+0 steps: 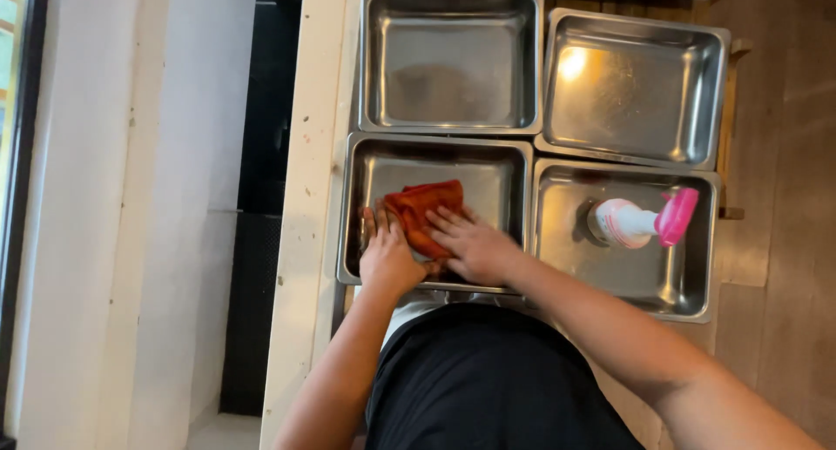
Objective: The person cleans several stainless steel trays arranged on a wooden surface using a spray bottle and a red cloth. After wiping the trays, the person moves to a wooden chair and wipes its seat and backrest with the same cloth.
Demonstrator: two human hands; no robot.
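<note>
Both hands press an orange-red cloth [426, 213] flat onto the floor of the near-left steel pan [505, 175], one of four rectangular pans set side by side on a pale wooden tabletop [305, 197]. The left hand [387, 257] lies on the cloth's near-left edge with its fingers laid out flat and slightly spread; the right hand [475, 245] covers the cloth's right side, fingers likewise extended and flat, so neither hand grips, both bear down. This looks like the wiping step inside that pan. The cloth sits near the pan's front wall, so the far corners and side walls seem still to need a pass, which calls for steady downward pressure while sliding the cloth. A white spray bottle with a pink trigger head [640, 221] lies on its side in the near-right pan [688, 284], close to the right hand.
</note>
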